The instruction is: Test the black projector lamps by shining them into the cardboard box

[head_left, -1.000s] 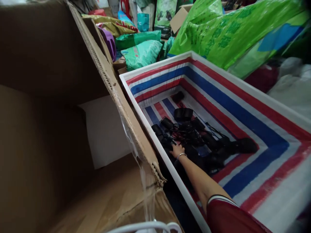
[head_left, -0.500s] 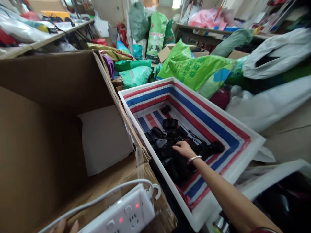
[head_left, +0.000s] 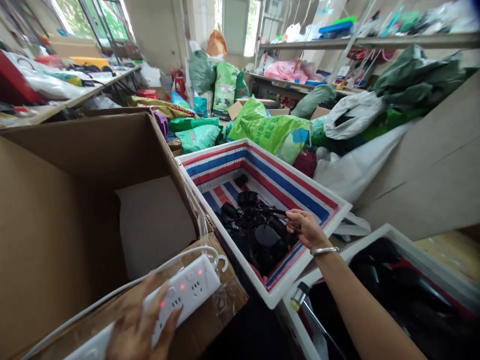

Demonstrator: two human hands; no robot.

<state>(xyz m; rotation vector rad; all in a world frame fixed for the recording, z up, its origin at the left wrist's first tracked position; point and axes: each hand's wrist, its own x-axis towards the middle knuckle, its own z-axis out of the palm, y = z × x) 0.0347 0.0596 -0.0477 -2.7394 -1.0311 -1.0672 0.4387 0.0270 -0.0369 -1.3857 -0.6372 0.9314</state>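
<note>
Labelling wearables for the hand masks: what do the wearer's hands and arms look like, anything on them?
Right hand: no glove, smooth silver-toned bangle at the wrist, forearm uncovered, no sleeve in view. Left hand: blurred, no glove; wrist out of frame.

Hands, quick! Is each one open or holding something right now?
Left hand: open, fingers spread over the power strip.
Right hand: closed, holding a black cord above the tub.

The near end of a white power strip lies beneath a blurred left hand, itself cut off by the view's bottom edge.
</note>
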